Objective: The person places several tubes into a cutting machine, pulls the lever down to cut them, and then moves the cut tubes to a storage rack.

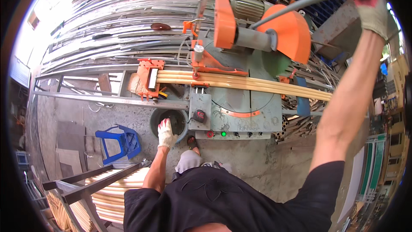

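Observation:
My right hand (368,5), in a white glove with red fingers, is closed round the black grip of a long grey saw lever (300,5) at the upper right. The lever runs down to a cut-off saw with an orange blade guard (292,30), raised above the grey saw table (266,120). Several gold-coloured tubes (262,83) lie side by side across that table, their left ends by an orange stop block (148,79). My left hand (166,134), gloved alike, is empty with its fingers stretched out over a round bucket (153,124).
A tape measure (198,116) sits on the saw table's left part, above green and red buttons. A blue stool (120,144) stands left of the bucket. Nearer, a dark metal rack (75,195) holds more gold tubes. Long metal profiles (128,17) are piled beyond the saw.

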### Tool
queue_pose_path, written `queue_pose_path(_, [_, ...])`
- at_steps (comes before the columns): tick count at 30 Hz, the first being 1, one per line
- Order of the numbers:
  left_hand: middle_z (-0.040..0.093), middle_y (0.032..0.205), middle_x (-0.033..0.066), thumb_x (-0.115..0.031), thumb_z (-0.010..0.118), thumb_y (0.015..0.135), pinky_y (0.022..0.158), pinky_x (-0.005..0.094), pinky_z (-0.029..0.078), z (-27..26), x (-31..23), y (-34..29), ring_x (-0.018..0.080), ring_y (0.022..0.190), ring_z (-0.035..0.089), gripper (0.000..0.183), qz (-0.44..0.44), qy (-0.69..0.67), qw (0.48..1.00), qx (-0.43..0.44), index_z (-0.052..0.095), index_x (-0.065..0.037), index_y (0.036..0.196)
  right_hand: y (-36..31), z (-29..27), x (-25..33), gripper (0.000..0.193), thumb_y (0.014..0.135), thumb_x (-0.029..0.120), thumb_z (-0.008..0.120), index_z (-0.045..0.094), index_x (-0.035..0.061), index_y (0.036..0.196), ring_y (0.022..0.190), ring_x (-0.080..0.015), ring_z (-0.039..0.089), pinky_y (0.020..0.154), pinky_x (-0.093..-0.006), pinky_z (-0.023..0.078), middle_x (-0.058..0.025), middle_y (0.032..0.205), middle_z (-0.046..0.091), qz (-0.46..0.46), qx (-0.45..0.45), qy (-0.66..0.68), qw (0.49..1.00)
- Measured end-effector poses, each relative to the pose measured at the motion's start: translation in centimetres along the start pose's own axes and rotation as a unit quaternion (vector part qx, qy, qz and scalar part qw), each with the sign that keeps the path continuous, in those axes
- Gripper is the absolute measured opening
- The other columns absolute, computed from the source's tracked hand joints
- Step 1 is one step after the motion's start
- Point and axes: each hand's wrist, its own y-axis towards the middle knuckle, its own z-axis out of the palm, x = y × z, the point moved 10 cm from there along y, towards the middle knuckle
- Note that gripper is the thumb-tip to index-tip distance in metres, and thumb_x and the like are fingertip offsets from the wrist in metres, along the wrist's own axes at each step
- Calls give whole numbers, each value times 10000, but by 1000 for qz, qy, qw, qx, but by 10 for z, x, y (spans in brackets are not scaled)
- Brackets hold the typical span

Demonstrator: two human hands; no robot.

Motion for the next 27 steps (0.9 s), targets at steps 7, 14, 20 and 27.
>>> queue_pose_path(7, [565,1315,227,-90,684,773,1097,436,370,-90,-125,-27,372,1271,511,622,41,-221,971,-88,486,28,1351,-226,63,14,452,1052,333,350,384,79,680,690,-245,486,905,-488,442,-112,683,491,-100,-48,0,994])
queue_pose_path(14, [662,1193,186,-69,601,894,1053,410,428,-262,-369,-70,347,1191,597,348,315,-364,869,-119,602,13,1232,-408,86,-18,218,879,199,560,631,34,754,1006,-290,598,963,-443,431,-112,954,670,-17,-55,-138,989])
queue_pose_path(20, [644,1218,164,-394,705,844,1127,540,311,-258,-497,-145,365,1241,556,534,554,-318,769,12,619,-19,1215,-480,91,-42,195,826,241,654,691,61,890,1102,-335,604,968,-461,440,-130,1037,682,2,-75,-161,984])
queue_pose_path(27, [691,1011,153,-178,648,732,1119,565,319,-208,-481,-155,362,1157,600,259,478,-360,801,-20,684,-12,927,-509,95,-67,225,765,260,726,708,105,926,1057,-344,620,911,-454,480,-96,1047,692,-42,-111,-134,984])
